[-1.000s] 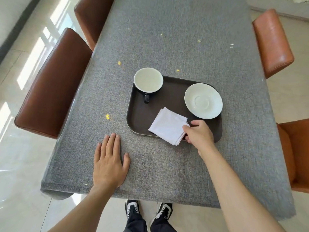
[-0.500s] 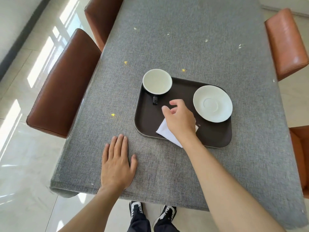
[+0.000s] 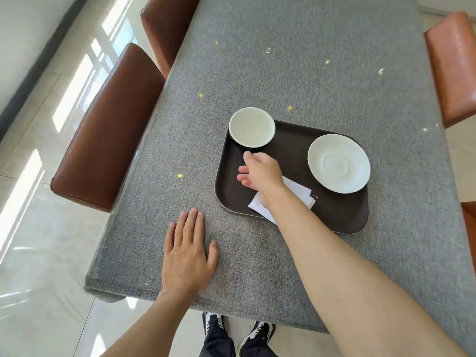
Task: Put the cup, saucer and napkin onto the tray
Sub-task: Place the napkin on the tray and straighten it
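Head view: the dark tray [image 3: 342, 215] sits on the grey tablecloth [image 3: 283, 60], and all three items are on it — the cup [image 3: 252, 127] in its far left corner, the saucer [image 3: 339, 163] at its far right, the white napkin [image 3: 296, 193] along its near edge, partly hidden under the forearm. The right hand [image 3: 261, 173] hovers over the tray just short of the cup, fingers loosely spread and grasping nothing, its fingertip near the cup's dark handle. The left hand [image 3: 186, 253] lies flat on the cloth, palm down, empty — well apart from the tray. Brown chairs [image 3: 103, 140] flank the table.
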